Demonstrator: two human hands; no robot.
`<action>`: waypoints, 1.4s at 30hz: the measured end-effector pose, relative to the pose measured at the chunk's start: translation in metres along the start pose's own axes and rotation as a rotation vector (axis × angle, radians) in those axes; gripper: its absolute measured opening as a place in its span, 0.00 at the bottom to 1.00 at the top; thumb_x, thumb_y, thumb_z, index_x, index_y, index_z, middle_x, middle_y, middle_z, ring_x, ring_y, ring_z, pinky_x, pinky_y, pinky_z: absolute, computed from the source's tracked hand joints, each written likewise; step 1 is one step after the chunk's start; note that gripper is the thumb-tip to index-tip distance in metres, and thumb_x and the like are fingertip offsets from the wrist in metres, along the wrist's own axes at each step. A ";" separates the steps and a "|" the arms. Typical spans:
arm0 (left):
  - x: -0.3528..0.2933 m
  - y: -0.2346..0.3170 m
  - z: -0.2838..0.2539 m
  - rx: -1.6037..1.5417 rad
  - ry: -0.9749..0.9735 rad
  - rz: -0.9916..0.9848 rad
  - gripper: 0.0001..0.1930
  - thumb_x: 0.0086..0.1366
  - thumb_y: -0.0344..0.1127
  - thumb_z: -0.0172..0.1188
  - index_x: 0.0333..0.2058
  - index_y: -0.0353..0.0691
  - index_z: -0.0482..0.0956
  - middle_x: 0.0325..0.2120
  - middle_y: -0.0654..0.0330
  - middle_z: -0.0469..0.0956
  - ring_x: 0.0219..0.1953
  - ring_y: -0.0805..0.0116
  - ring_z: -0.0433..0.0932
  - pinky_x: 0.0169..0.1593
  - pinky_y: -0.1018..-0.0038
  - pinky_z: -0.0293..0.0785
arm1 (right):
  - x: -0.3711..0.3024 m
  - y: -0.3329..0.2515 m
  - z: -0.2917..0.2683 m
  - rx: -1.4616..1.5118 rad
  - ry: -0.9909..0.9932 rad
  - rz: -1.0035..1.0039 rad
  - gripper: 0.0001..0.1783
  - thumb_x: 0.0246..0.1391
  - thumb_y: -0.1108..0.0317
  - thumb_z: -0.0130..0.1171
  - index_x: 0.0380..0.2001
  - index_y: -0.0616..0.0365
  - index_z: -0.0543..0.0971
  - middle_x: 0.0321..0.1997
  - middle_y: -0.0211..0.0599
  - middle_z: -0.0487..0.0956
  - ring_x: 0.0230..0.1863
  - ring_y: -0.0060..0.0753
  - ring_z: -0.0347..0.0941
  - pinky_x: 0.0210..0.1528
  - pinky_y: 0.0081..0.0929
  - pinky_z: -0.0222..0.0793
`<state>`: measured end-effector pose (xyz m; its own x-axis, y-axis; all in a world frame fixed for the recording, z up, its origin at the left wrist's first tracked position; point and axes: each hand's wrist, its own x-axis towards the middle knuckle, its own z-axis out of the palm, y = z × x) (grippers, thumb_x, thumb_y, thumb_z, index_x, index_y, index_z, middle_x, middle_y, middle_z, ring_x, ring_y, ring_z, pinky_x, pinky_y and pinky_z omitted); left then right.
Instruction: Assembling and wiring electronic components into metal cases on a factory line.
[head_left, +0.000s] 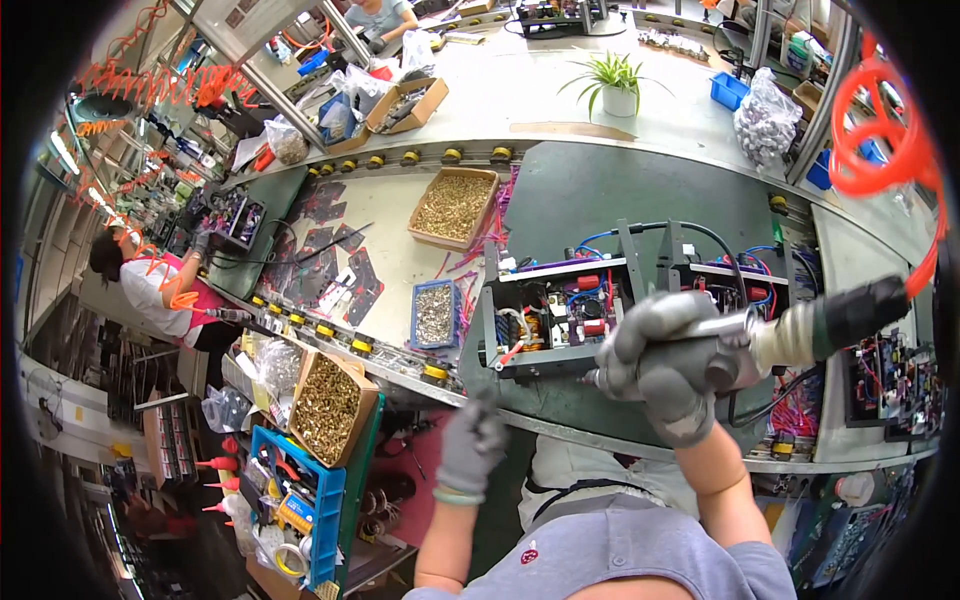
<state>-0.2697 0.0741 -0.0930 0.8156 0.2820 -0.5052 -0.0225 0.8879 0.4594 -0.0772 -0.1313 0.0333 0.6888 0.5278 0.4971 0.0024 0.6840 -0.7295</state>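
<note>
My gloved right hand (655,365) is wrapped round an air screwdriver (735,350). Its tip points left, just in front of an open black-framed electronic unit (560,315) with circuit boards, red parts and blue wires inside. A second such unit (735,275) stands to the right, partly hidden behind the tool and hand. Both rest on a dark green board (600,180). My left hand (472,440), in a grey glove, hovers at the bench's front edge with its fingers bunched together. Whatever they may hold is too small to make out.
Brass-coloured screws fill one box (453,207) on the bench and another (332,408) at lower left. Silver screws lie in a blue bin (436,313). An orange coiled hose (880,130) hangs at right. At far left, a co-worker (165,290) handles another unit.
</note>
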 end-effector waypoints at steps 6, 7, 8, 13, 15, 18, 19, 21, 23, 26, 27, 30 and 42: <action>0.003 -0.067 0.083 0.468 -0.134 -0.070 0.15 0.75 0.44 0.48 0.36 0.40 0.75 0.17 0.70 0.64 0.13 0.81 0.55 0.17 0.80 0.49 | -0.039 -0.001 0.011 0.009 0.311 -0.022 0.30 0.50 0.55 0.75 0.48 0.52 0.70 0.36 0.35 0.73 0.31 0.30 0.74 0.26 0.29 0.74; 0.005 -0.068 0.090 0.576 -0.138 -0.059 0.14 0.75 0.44 0.50 0.35 0.40 0.75 0.18 0.70 0.65 0.13 0.82 0.54 0.18 0.81 0.48 | -0.042 -0.005 0.011 -0.033 0.308 -0.072 0.28 0.51 0.55 0.73 0.49 0.52 0.69 0.37 0.35 0.72 0.31 0.30 0.73 0.26 0.29 0.74; 0.008 -0.065 0.103 0.628 -0.162 -0.051 0.14 0.75 0.44 0.51 0.37 0.39 0.76 0.19 0.71 0.65 0.15 0.84 0.55 0.19 0.81 0.48 | -0.043 -0.015 0.006 -0.080 0.264 -0.095 0.26 0.53 0.56 0.71 0.48 0.52 0.69 0.38 0.35 0.72 0.31 0.29 0.73 0.26 0.29 0.74; 0.019 -0.076 0.117 0.336 -0.255 -0.264 0.14 0.76 0.45 0.48 0.43 0.43 0.78 0.20 0.72 0.65 0.16 0.83 0.56 0.19 0.83 0.51 | -0.059 -0.027 0.000 -0.040 0.368 -0.167 0.29 0.52 0.56 0.73 0.50 0.55 0.70 0.35 0.39 0.75 0.33 0.33 0.75 0.38 0.34 0.76; 0.024 -0.082 0.115 0.177 -0.321 -0.390 0.15 0.76 0.46 0.48 0.44 0.43 0.78 0.19 0.72 0.64 0.16 0.82 0.56 0.18 0.84 0.52 | -0.063 -0.028 -0.004 -0.046 0.428 -0.198 0.28 0.53 0.57 0.72 0.50 0.55 0.70 0.34 0.39 0.75 0.32 0.34 0.76 0.38 0.36 0.77; 0.021 -0.094 0.116 -0.101 -0.441 -0.485 0.16 0.77 0.49 0.46 0.42 0.46 0.77 0.19 0.72 0.60 0.16 0.82 0.54 0.19 0.84 0.53 | -0.068 -0.031 -0.016 -0.088 0.373 -0.240 0.30 0.51 0.56 0.73 0.51 0.54 0.70 0.36 0.40 0.76 0.32 0.36 0.76 0.37 0.38 0.77; 0.019 -0.094 0.116 -0.096 -0.439 -0.478 0.16 0.77 0.49 0.46 0.42 0.46 0.77 0.19 0.72 0.60 0.16 0.82 0.54 0.19 0.84 0.53 | -0.065 -0.029 -0.017 -0.035 0.277 -0.243 0.30 0.50 0.55 0.73 0.51 0.54 0.70 0.35 0.39 0.76 0.31 0.35 0.76 0.37 0.38 0.77; 0.013 -0.095 0.115 -0.049 -0.383 -0.416 0.16 0.77 0.49 0.46 0.41 0.46 0.77 0.19 0.72 0.60 0.16 0.82 0.55 0.19 0.83 0.53 | -0.060 -0.026 -0.024 -0.028 0.069 -0.275 0.31 0.48 0.53 0.74 0.48 0.56 0.71 0.31 0.37 0.76 0.29 0.33 0.76 0.36 0.35 0.77; 0.007 -0.096 0.125 -0.061 -0.285 -0.444 0.15 0.76 0.49 0.48 0.41 0.46 0.76 0.19 0.72 0.59 0.16 0.82 0.55 0.19 0.82 0.52 | -0.059 -0.031 -0.026 -0.019 0.043 -0.267 0.29 0.48 0.53 0.74 0.45 0.56 0.72 0.28 0.36 0.76 0.27 0.32 0.75 0.36 0.35 0.77; -0.008 -0.099 0.130 0.280 -0.265 -0.002 0.18 0.74 0.53 0.51 0.38 0.43 0.75 0.17 0.72 0.59 0.17 0.82 0.56 0.20 0.83 0.51 | -0.062 -0.032 0.006 -0.007 0.417 -0.241 0.27 0.53 0.52 0.71 0.47 0.54 0.72 0.34 0.35 0.74 0.30 0.30 0.74 0.39 0.35 0.75; -0.009 -0.097 0.129 0.282 -0.249 0.024 0.18 0.74 0.53 0.51 0.38 0.43 0.75 0.17 0.72 0.59 0.17 0.82 0.56 0.20 0.83 0.51 | -0.059 -0.028 0.020 -0.040 0.622 -0.241 0.26 0.54 0.53 0.69 0.49 0.53 0.72 0.37 0.34 0.73 0.32 0.29 0.74 0.42 0.36 0.74; -0.014 -0.088 0.128 0.609 -0.158 0.453 0.22 0.74 0.55 0.51 0.40 0.38 0.78 0.24 0.69 0.73 0.23 0.82 0.64 0.26 0.84 0.59 | -0.050 -0.031 0.023 -0.020 0.632 -0.211 0.26 0.56 0.53 0.65 0.54 0.51 0.70 0.40 0.32 0.72 0.35 0.27 0.73 0.45 0.35 0.71; 0.040 0.051 0.118 1.841 -0.342 1.324 0.12 0.59 0.33 0.62 0.42 0.47 0.84 0.34 0.58 0.77 0.39 0.55 0.76 0.43 0.63 0.73 | -0.048 -0.046 0.005 -0.070 0.600 -0.264 0.27 0.55 0.57 0.65 0.53 0.56 0.71 0.39 0.35 0.73 0.32 0.26 0.74 0.44 0.35 0.72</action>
<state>-0.1702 0.0879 -0.0038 0.8383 0.0029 0.5452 -0.2359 -0.8996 0.3675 -0.1137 -0.1857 0.0449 0.9430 -0.0396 0.3305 0.2602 0.7069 -0.6577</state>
